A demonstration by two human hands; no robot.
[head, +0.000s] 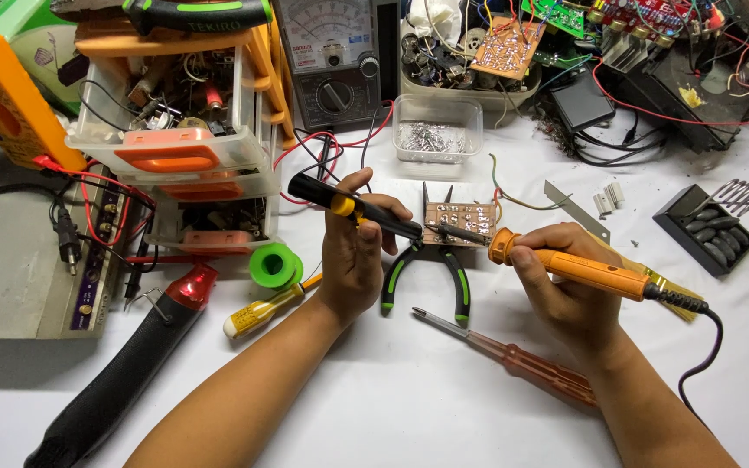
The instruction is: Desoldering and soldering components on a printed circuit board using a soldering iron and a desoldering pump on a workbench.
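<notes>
The small brown circuit board point(459, 224) lies on the white counter point(392, 390) just beyond my fingers, between both tools. My left hand point(353, 260) grips a black-and-yellow tool point(353, 208) slanting rightward onto it; my right hand point(565, 282), equally near, clasps the orange soldering iron point(578, 269), its tip reaching leftward onto the board.

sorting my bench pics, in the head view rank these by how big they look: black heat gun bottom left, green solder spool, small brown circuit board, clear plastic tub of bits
1. black heat gun, though it lies nearest the camera
2. clear plastic tub
3. small brown circuit board and green solder spool look about alike
</notes>
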